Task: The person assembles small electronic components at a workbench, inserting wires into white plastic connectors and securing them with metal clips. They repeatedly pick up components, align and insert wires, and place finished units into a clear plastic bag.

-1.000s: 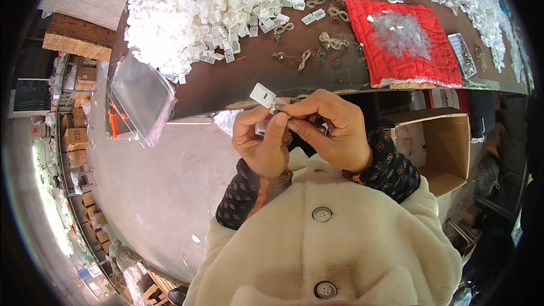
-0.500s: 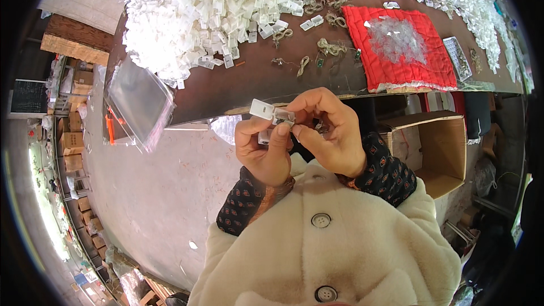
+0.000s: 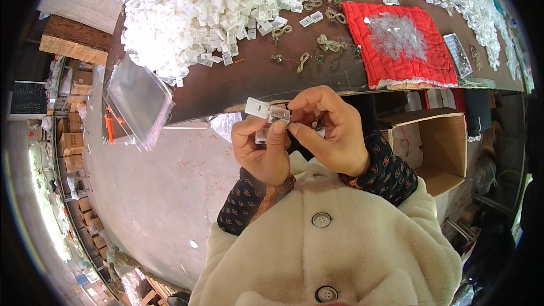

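My left hand (image 3: 262, 156) is closed around a small white plastic case (image 3: 279, 115), held just off the table's front edge. Its flat lid (image 3: 257, 107) stands open toward the upper left, with a slot in it. A second pale piece (image 3: 261, 136) shows between the same fingers. My right hand (image 3: 335, 136) is closed at the case's right end, thumb and forefinger pinched together there. Small shiny bits show behind its thumb, but what the pinch holds is too hidden to tell.
A large heap of white plastic cases (image 3: 187, 25) covers the far table (image 3: 226, 88). Bundled thin cords (image 3: 331, 44) lie beside a red cloth (image 3: 374, 51) bearing clear pieces. Clear bags (image 3: 139, 96) and orange-handled scissors (image 3: 109, 127) are at the left. A cardboard box (image 3: 445, 150) stands at right.
My left hand and the case have shifted slightly left. The right hand has opened out a little to the right, its thumb still at the case's end.
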The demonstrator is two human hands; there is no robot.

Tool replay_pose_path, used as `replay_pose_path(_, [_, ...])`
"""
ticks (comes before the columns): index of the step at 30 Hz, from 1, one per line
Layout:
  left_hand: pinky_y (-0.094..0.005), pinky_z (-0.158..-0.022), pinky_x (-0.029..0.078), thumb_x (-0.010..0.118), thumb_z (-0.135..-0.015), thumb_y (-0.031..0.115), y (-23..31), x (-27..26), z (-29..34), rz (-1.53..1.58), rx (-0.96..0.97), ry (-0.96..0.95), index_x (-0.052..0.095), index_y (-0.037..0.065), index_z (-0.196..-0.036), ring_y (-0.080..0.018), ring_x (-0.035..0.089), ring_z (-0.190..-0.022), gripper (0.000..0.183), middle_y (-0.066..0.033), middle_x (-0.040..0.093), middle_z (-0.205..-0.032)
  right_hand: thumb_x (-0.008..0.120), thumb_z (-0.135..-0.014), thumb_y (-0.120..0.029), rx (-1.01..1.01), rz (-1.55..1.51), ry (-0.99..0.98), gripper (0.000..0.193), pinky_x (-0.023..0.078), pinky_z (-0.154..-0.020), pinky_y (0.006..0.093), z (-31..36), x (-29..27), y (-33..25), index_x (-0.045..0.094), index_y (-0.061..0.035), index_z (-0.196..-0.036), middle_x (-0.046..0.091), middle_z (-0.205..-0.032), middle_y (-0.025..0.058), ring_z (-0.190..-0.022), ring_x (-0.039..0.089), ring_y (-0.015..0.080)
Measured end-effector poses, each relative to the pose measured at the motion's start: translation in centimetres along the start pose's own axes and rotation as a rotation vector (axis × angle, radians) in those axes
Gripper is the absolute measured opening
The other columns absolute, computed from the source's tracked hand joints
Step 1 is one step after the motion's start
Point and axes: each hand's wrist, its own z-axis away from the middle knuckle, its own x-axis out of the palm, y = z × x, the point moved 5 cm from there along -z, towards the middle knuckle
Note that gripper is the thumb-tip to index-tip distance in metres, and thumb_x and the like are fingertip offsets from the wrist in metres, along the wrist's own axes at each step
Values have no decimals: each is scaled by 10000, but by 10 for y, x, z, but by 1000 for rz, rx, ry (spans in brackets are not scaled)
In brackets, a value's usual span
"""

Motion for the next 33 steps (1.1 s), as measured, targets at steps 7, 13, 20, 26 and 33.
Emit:
replay_pose_path(7, [-229, -621, 491, 641, -930, 24, 5, 1, -2, -178, 133, -96, 491, 69, -1073, -119, 593, -799, 212, -119, 626, -1005, 634, -813, 59, -112, 176, 16, 232, 478, -610, 208, 0, -5, -12, 587, -12, -1030, 630, -833, 33, -732, 596, 56])
replay_pose_path(13, [-224, -589, 471, 660, -919, 59, 2, 2, -5, -17, 79, -93, 487, 75, -1080, -110, 569, -715, 237, -176, 652, -1002, 654, -823, 72, 67, -122, -44, 212, 484, -631, 236, -7, -11, -3, 571, -27, -992, 626, -850, 25, -736, 608, 78])
replay_pose_path(20, [-221, -505, 378, 649, -945, 169, -20, 6, -5, 327, -327, 1, 531, 109, -1060, -84, 467, -576, 176, -147, 670, -967, 682, -832, 67, 254, -523, -150, 228, 484, -648, 237, -8, -6, 17, 571, -31, -1006, 639, -885, 36, -766, 615, 93])
replay_pose_path(26, [-219, -592, 438, 615, -967, 136, -27, 6, -6, 367, -328, -10, 540, 99, -1089, -92, 543, -680, 148, -98, 667, -960, 691, -819, 59, -149, 212, -65, 253, 491, -638, 226, -7, -10, 4, 653, -37, -1050, 655, -887, 55, -741, 631, 119])
replay_pose_path(33, [-278, -808, 511, 545, -988, 60, -46, 4, -6, 370, -389, -76, 516, 80, -1134, -151, 612, -915, 150, -96, 640, -1020, 714, -726, -61, -556, 702, 78, 304, 462, -690, 378, -10, -17, -10, 680, -87, -1027, 604, -907, 71, -786, 591, 278])
